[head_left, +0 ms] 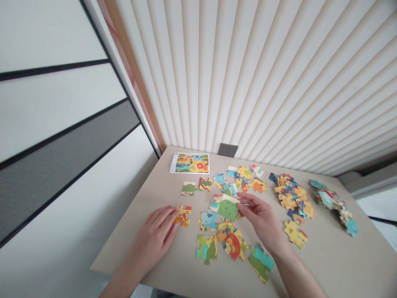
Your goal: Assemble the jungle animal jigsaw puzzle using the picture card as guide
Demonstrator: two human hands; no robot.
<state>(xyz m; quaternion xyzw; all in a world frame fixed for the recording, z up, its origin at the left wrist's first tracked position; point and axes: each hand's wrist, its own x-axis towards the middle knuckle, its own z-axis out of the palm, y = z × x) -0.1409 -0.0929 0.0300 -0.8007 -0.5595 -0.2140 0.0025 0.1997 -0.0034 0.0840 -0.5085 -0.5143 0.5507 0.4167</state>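
My right hand (pixel 256 213) pinches a green puzzle piece (pixel 228 208) between thumb and fingers, above other pieces. At the left, my left hand (pixel 161 227) rests on the table with thumb and fingertips closed on the edge of a puzzle piece with a spotted orange animal (pixel 185 217). Between the hands lie a blue-animal piece (pixel 208 220), a green and yellow piece (pixel 206 249) and a lion piece (pixel 234 245). A turquoise and green piece (pixel 261 261) lies below my right wrist. Two pieces, one green (pixel 188 188) and one red-edged (pixel 205 184), sit farther back.
A picture card (pixel 190 163) lies at the table's (pixel 149 182) back left. Several loose pieces (pixel 245 174) lie at the back middle. Piles of orange pieces (pixel 293 196) and mixed pieces (pixel 330 198) are at the right. Behind are a ribbed wall and a socket (pixel 228 150).
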